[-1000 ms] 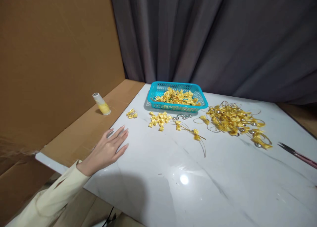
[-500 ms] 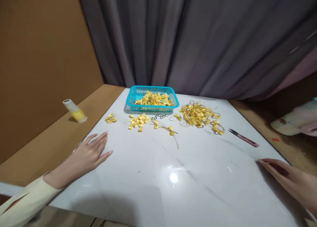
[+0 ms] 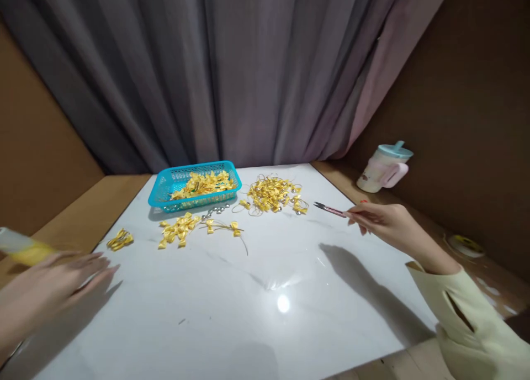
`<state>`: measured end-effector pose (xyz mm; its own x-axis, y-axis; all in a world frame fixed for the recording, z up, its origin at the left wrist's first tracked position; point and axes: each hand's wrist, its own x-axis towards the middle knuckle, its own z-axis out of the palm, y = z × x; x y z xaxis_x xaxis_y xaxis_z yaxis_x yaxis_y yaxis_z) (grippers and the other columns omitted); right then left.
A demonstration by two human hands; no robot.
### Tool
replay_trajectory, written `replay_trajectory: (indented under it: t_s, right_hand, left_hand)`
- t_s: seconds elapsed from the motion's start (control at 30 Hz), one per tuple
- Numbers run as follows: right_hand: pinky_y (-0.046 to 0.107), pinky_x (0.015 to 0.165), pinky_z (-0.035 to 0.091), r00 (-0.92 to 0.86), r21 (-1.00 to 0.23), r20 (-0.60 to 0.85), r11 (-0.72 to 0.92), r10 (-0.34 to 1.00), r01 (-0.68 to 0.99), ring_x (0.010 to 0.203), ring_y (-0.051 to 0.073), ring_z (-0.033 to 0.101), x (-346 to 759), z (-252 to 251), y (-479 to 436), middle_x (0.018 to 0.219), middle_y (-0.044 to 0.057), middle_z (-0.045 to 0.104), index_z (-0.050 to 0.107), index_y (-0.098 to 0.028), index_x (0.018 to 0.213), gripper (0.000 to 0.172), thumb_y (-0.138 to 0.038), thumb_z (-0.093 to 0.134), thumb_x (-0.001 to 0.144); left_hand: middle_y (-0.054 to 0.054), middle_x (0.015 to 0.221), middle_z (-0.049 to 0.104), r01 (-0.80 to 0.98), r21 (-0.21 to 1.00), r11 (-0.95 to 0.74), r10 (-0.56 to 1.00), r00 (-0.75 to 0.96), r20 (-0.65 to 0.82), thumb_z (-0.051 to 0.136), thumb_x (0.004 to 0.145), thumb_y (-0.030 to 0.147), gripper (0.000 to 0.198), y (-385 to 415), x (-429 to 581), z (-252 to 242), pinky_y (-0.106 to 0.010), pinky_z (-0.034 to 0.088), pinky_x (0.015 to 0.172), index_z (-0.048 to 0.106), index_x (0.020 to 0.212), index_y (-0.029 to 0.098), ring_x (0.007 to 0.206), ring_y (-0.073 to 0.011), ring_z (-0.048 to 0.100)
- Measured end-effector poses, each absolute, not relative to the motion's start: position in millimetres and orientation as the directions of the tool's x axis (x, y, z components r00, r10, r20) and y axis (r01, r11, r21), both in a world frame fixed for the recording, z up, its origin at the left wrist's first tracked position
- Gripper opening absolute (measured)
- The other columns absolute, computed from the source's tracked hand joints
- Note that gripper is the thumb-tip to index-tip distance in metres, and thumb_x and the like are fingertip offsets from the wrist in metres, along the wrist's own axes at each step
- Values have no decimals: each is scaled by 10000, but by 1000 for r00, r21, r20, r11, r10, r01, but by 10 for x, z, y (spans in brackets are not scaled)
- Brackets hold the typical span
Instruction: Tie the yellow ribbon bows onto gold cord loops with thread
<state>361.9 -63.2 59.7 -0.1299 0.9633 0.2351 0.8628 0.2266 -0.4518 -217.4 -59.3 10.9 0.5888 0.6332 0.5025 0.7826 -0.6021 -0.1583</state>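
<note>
My right hand has its fingers closed on the handle end of small pink-handled thread snips, whose dark blades point left toward the yellow pile. Its shadow falls on the table below. At the lower left, my left hand is blurred, fingers stretched out and holding nothing, just above the table's left side. Closest to it lie a small bundle of yellow bows and a white and yellow spool, partly hidden behind the hand. Loose yellow ribbon bows lie farther in.
A blue basket of yellow bows stands at the back of the white table. Silver beads, two bows on cords and a pile of bows with cords lie nearby. A lidded cup and a tape roll are at right.
The view has swung right. My right hand has moved up and away from the near right edge to the snips and closed on the handle. My left hand has shifted left, toward the spool.
</note>
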Motion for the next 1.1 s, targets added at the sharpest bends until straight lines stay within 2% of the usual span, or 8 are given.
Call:
replay_trajectory:
  t_s: [0.07,0.2,0.3,0.37,0.47,0.6,0.87,1.1]
  right_hand:
    - [209,500,401,-209,-395,250,297,945,870,459,113,540,3511,698,-624,573,57,625,658,-121,839,436,-494,436,879]
    - [188,488,392,-390,-334,326,491,861,805,451,94,549,3221,828,-626,605,35,642,646,-142,821,318,-381,452,901]
    - [186,488,376,-499,-274,383,612,777,742,457,88,536,3017,846,-642,600,29,632,635,-143,814,255,-274,441,915]
    - [192,485,365,-544,-253,394,656,741,711,461,91,520,2940,829,-658,586,25,618,624,-142,788,258,-240,426,922]
    - [192,494,366,-556,-305,360,658,749,689,473,91,511,2929,797,-695,567,15,601,599,-144,726,270,-202,427,926]
    - [172,550,411,-593,-478,278,645,755,597,529,81,554,3009,746,-738,645,17,631,632,-144,799,235,-187,444,932]
    - [220,527,402,-556,-472,315,636,769,611,552,111,517,3063,424,-587,695,67,578,655,-140,697,391,-357,434,935]
    - [249,511,451,-603,-554,76,537,794,636,520,145,562,3226,310,-455,605,53,588,620,-192,641,350,-377,478,901]
  left_hand:
    - [25,839,729,792,-111,-600,647,562,516,355,872,363,347,-532,-1832,346,-369,437,729,695,864,295,757,-247,660]
    - [26,1127,664,590,328,-738,674,618,405,423,895,424,328,-509,-614,763,-290,476,845,618,1113,277,993,-205,624]
    - [-76,1303,531,346,772,-533,661,740,125,381,913,491,469,-415,382,767,-341,420,959,494,1262,199,1186,-218,493]
    - [-119,1286,517,45,952,-301,550,824,135,340,912,540,536,-312,904,622,-351,389,982,461,1275,164,1180,-207,478]
    - [-127,1007,608,-202,977,67,397,904,160,279,870,650,666,-202,1374,358,-321,447,797,513,1182,110,852,-169,581]
    - [-38,768,550,-166,972,167,423,903,81,323,858,651,604,-220,1491,181,-229,270,505,569,969,111,514,-68,352]
    - [42,605,445,35,975,219,457,879,-134,438,822,636,480,-240,1307,58,-222,217,478,444,788,157,478,-65,294]
    - [66,519,377,-101,940,325,392,919,-36,509,816,592,450,-207,1342,-192,-233,173,444,529,774,145,429,-58,239]
